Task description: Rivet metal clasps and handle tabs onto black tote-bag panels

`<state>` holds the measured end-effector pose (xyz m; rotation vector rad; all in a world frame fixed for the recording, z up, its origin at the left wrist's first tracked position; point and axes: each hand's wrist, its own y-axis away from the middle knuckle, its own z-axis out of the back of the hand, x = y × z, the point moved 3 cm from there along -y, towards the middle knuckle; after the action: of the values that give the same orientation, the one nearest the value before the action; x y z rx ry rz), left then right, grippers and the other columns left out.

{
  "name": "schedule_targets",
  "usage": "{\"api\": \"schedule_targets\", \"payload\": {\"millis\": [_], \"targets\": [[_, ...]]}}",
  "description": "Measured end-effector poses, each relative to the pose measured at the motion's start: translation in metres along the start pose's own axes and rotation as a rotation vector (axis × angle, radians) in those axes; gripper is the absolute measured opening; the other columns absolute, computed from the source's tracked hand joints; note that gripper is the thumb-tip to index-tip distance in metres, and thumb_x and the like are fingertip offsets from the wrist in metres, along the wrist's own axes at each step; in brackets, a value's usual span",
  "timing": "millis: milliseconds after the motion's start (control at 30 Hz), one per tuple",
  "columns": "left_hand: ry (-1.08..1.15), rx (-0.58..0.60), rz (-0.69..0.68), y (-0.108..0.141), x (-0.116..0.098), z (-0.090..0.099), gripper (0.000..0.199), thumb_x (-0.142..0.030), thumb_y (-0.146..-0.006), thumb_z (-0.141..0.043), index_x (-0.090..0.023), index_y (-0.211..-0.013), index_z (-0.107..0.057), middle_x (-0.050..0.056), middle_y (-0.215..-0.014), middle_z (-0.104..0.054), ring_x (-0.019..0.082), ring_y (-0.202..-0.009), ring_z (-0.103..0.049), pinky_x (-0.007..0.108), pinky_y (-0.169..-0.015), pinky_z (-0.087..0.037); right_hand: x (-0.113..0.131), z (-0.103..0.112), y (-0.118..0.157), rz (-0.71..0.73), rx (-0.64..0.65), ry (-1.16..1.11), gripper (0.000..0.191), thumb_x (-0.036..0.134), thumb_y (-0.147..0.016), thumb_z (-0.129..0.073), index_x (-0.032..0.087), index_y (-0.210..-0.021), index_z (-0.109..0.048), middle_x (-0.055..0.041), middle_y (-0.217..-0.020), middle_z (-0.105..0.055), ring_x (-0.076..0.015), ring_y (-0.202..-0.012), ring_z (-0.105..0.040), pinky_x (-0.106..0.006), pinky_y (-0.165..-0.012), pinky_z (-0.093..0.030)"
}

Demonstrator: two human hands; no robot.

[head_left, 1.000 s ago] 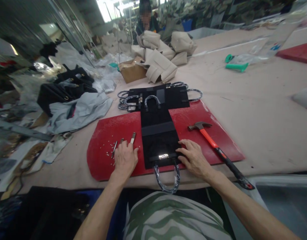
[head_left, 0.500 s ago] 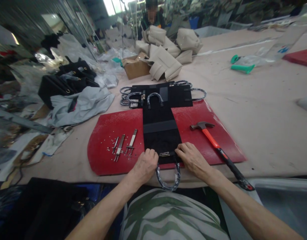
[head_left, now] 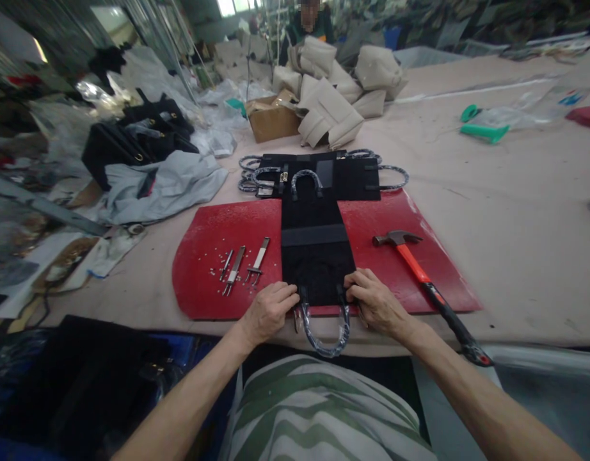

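Note:
A long black bag panel (head_left: 314, 269) lies across the red mat (head_left: 213, 224), a wrapped loop handle (head_left: 326, 349) hanging from its near end over the table edge. At that end's left corner, my left hand (head_left: 270, 309) is closed with its fingertips pinching the edge. My right hand (head_left: 375, 299) grips the opposite corner the same way. What lies under my fingers is partly hidden. On the mat to the left are two pronged metal tools (head_left: 235, 269) and a thin metal rod (head_left: 226, 264) among small pale bits. A claw hammer (head_left: 413, 259) with an orange and black handle rests at the right.
More black panels with wrapped handles (head_left: 357, 179) lie beyond the mat. Behind them are a cardboard box (head_left: 271, 118) and beige bag pieces (head_left: 331, 115). Black bags (head_left: 127, 141) and grey cloth (head_left: 160, 186) sit at the left. A person (head_left: 308, 25) is at the back.
The metal clasp seen between my hands at the panel's near end is no longer in sight. Both hands have shifted slightly outward along the edge. The whole view has moved a little.

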<state>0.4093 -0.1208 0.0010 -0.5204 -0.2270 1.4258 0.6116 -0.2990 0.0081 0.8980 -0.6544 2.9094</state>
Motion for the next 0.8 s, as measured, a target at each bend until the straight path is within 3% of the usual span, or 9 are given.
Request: {"api": "schedule_targets", "payload": {"millis": [100, 233, 433, 533, 633, 700, 800], "targets": [[-0.022, -0.047, 0.112, 0.003, -0.008, -0.005, 0.038, -0.003, -0.093, -0.04, -0.013, -0.112, -0.071, 0.016, -0.116, -0.071, 0.024, -0.105, -0.063, 0.04, -0.093, -0.058, 0.001, 0.001, 0.0, -0.041, -0.033, -0.057, 0.029, 0.013, -0.096, -0.04, 0.02, -0.101, -0.067, -0.0098, -0.108, -0.066, -0.0229, -0.101, -0.056, -0.041, -0.089, -0.047], [0.008, -0.027, 0.239, 0.004, -0.014, -0.008, 0.039, -0.003, -0.094, -0.041, -0.016, -0.115, -0.07, 0.015, -0.118, -0.07, 0.025, -0.107, -0.062, 0.042, -0.095, -0.057, 0.008, -0.001, -0.001, -0.039, 0.002, 0.005, 0.02, 0.026, -0.098, -0.049, 0.02, -0.102, -0.068, -0.0107, -0.115, -0.065, -0.0252, -0.107, -0.056, -0.046, -0.095, -0.046], [0.17, -0.096, 0.345, 0.003, -0.007, 0.009, 0.032, -0.005, -0.094, -0.044, -0.017, -0.112, -0.069, 0.011, -0.11, -0.072, 0.022, -0.104, -0.064, 0.036, -0.092, -0.056, 0.001, -0.008, 0.001, -0.039, -0.039, 0.11, 0.024, 0.031, -0.096, -0.056, 0.02, -0.113, -0.067, -0.0126, -0.125, -0.063, -0.0285, -0.116, -0.054, -0.048, -0.098, -0.047], [0.099, -0.159, 0.517, 0.008, 0.015, 0.025, 0.023, -0.009, -0.094, -0.05, -0.017, -0.101, -0.07, 0.009, -0.098, -0.073, 0.021, -0.094, -0.066, 0.035, -0.087, -0.055, -0.008, -0.011, 0.001, -0.009, -0.068, 0.128, 0.025, 0.034, -0.095, -0.057, 0.022, -0.113, -0.068, -0.0113, -0.124, -0.064, -0.0291, -0.115, -0.057, -0.049, -0.097, -0.048], [-0.026, -0.171, 0.784, 0.017, 0.051, 0.05, 0.018, -0.01, -0.092, -0.054, -0.017, -0.094, -0.071, 0.008, -0.095, -0.074, 0.021, -0.092, -0.068, 0.033, -0.087, -0.053, -0.014, -0.013, 0.001, 0.005, -0.092, 0.136, 0.026, 0.038, -0.094, -0.058, 0.024, -0.112, -0.07, -0.0099, -0.122, -0.066, -0.0293, -0.113, -0.059, -0.048, -0.095, -0.05], [-0.11, -0.12, 1.002, 0.025, 0.079, 0.068, 0.016, -0.014, -0.092, -0.057, -0.018, -0.094, -0.072, 0.008, -0.096, -0.075, 0.022, -0.092, -0.069, 0.032, -0.085, -0.051, -0.015, -0.013, 0.001, 0.005, -0.106, 0.139, 0.025, 0.039, -0.094, -0.058, 0.025, -0.11, -0.07, -0.0094, -0.121, -0.067, -0.0295, -0.112, -0.06, -0.048, -0.094, -0.051], [-0.199, 0.088, 1.243, 0.035, 0.117, 0.085, 0.016, -0.025, -0.092, -0.06, -0.018, -0.096, -0.074, 0.008, -0.097, -0.077, 0.023, -0.093, -0.07, 0.032, -0.082, -0.05, -0.015, -0.013, 0.0, 0.01, -0.121, 0.141, 0.025, 0.04, -0.094, -0.058, 0.025, -0.109, -0.071, -0.0091, -0.12, -0.068, -0.03, -0.11, -0.061, -0.048, -0.092, -0.052]]}}
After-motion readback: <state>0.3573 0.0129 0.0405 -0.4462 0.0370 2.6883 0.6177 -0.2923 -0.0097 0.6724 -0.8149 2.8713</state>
